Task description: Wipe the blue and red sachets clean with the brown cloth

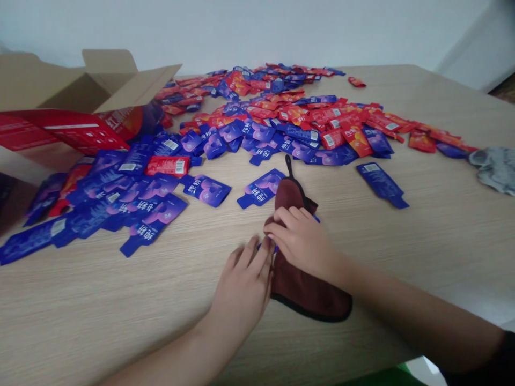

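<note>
A dark brown cloth piece (pixel 311 292) with black edging and a small black hanging loop lies on the table in front of me. My right hand (pixel 301 238) rests across its narrow middle, fingers curled onto the fabric. At the cloth's left edge is my left hand (pixel 245 273), its fingers bent together and their tips meeting those of the right hand. Small bits of blue (pixel 317 219) peek out on both sides of the hands; what they belong to is mostly hidden. Just beyond the left fingers lies a blue-purple sachet (pixel 262 187), flat and apart from the hands.
Red and blue sachets (pixel 289 115) are heaped across the back of the table (pixel 193 316). More blue sachets (pixel 132 198) overlap at the left, beside an open red cardboard box (pixel 80 128). One blue sachet (pixel 382 185) lies alone at right. A grey crumpled cloth (pixel 497 169) sits at the far right.
</note>
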`<action>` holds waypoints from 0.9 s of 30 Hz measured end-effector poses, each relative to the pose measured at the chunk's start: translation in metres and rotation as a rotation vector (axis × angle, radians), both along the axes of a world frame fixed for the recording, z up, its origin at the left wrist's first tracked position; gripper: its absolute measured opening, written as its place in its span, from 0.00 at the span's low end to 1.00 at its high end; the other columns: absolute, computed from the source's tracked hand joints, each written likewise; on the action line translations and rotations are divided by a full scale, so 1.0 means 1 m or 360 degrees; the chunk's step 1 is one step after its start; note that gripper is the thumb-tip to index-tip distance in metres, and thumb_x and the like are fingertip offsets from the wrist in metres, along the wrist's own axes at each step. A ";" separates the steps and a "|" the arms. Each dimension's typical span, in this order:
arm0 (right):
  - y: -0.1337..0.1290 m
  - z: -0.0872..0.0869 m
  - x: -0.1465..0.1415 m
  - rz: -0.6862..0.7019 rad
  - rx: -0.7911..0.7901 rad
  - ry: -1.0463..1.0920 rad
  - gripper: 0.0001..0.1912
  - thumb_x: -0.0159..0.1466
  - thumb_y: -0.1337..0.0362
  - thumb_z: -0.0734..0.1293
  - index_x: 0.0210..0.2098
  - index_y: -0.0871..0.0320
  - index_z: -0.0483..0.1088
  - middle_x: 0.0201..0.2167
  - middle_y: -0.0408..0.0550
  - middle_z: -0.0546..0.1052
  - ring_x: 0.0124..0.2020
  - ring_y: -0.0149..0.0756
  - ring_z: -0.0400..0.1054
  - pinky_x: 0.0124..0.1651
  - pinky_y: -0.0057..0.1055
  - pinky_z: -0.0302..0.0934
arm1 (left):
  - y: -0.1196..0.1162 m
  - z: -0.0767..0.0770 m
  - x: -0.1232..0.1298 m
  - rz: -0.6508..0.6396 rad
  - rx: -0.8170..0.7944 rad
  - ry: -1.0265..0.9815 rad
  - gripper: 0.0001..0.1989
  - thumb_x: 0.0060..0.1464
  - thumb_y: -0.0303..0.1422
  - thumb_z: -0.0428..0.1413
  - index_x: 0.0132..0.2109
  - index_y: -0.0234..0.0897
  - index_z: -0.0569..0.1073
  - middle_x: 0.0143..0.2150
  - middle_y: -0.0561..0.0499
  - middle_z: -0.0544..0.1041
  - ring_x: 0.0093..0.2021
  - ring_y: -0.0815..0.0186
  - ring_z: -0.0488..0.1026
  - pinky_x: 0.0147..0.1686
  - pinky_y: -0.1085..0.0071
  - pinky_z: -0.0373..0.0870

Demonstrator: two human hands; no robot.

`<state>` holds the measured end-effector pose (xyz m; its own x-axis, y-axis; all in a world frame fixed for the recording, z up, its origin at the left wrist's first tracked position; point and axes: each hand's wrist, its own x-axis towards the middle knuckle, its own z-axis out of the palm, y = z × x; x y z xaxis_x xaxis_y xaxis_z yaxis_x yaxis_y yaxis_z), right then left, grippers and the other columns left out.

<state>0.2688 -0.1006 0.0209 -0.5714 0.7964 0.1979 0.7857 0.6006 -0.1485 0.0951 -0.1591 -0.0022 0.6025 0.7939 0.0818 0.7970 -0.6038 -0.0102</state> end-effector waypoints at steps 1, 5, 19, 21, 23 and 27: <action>0.001 -0.004 0.004 -0.0047 0.0015 -0.0036 0.13 0.69 0.64 0.58 0.41 0.55 0.75 0.39 0.52 0.72 0.40 0.42 0.63 0.41 0.40 0.55 | 0.000 0.000 0.001 0.0010 0.0014 -0.0003 0.22 0.63 0.29 0.46 0.62 0.31 0.67 0.63 0.44 0.69 0.63 0.53 0.63 0.55 0.57 0.65; 0.006 -0.011 0.038 -0.0289 -0.0002 0.0007 0.14 0.69 0.63 0.58 0.42 0.55 0.75 0.40 0.53 0.71 0.41 0.42 0.64 0.42 0.40 0.57 | 0.001 0.001 0.005 0.0026 0.0006 -0.0011 0.22 0.65 0.30 0.45 0.63 0.31 0.67 0.64 0.46 0.69 0.62 0.54 0.64 0.54 0.58 0.66; -0.008 0.014 0.028 -0.0060 -0.0084 0.0155 0.11 0.68 0.64 0.59 0.40 0.56 0.73 0.39 0.50 0.73 0.40 0.40 0.66 0.44 0.39 0.58 | -0.005 0.004 -0.001 -0.0031 -0.0105 -0.0067 0.24 0.63 0.35 0.49 0.66 0.47 0.62 0.68 0.44 0.60 0.66 0.46 0.57 0.57 0.50 0.62; -0.013 0.007 0.019 0.0029 -0.0074 0.0056 0.11 0.68 0.65 0.59 0.38 0.56 0.74 0.38 0.50 0.73 0.40 0.41 0.64 0.43 0.40 0.56 | -0.005 0.005 0.000 -0.0028 -0.0116 -0.0052 0.25 0.63 0.35 0.50 0.66 0.47 0.61 0.68 0.43 0.60 0.66 0.46 0.58 0.57 0.50 0.62; -0.015 0.000 0.023 -0.0019 -0.0075 0.0027 0.11 0.68 0.65 0.60 0.37 0.55 0.75 0.39 0.50 0.73 0.39 0.41 0.64 0.42 0.40 0.55 | -0.005 0.005 0.000 -0.0028 -0.0128 -0.0051 0.26 0.63 0.35 0.51 0.66 0.48 0.60 0.68 0.43 0.60 0.66 0.46 0.58 0.57 0.50 0.62; -0.012 -0.008 0.061 -0.0212 -0.0163 0.0168 0.11 0.67 0.65 0.60 0.37 0.55 0.75 0.39 0.50 0.73 0.40 0.41 0.65 0.43 0.39 0.58 | -0.004 0.006 0.001 -0.0024 -0.0136 -0.0055 0.25 0.63 0.36 0.51 0.66 0.48 0.61 0.69 0.42 0.60 0.66 0.47 0.58 0.57 0.50 0.63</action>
<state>0.3301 -0.1129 0.0127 -0.4401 0.8827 0.1650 0.8340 0.4699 -0.2893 0.0959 -0.1632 0.0039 0.6124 0.7898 0.0354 0.7869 -0.6132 0.0692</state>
